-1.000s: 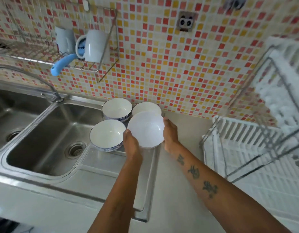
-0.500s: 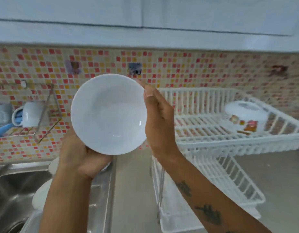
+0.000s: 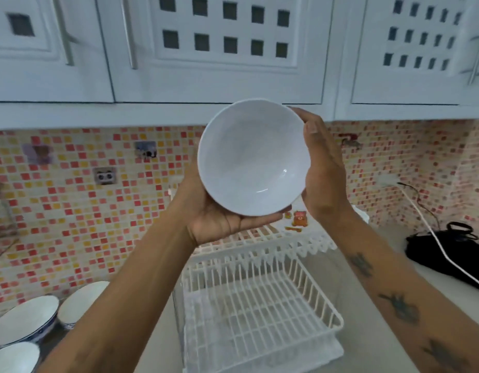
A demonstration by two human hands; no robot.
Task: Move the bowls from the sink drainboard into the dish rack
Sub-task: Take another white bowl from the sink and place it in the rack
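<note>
I hold a plain white bowl [image 3: 253, 157] up in the air with both hands, its inside turned toward me. My left hand [image 3: 217, 219] cups it from below and the left; my right hand [image 3: 324, 173] grips its right rim. Under it stands the white wire dish rack [image 3: 260, 313], with an upper tier partly hidden behind my hands. Three more white bowls with blue rims [image 3: 23, 320] sit at the bottom left, one of them [image 3: 79, 302] partly hidden by my left forearm.
White wall cabinets [image 3: 227, 49] hang close above the raised bowl. A mosaic tile wall [image 3: 85, 211] runs behind. A black bag [image 3: 448, 254] and a white cable [image 3: 432, 235] lie on the counter at the right.
I have lifted the white bowl off the drainboard and carried it up and to the right, over the dish rack. The view has swung from the sink to the rack and cabinets.
</note>
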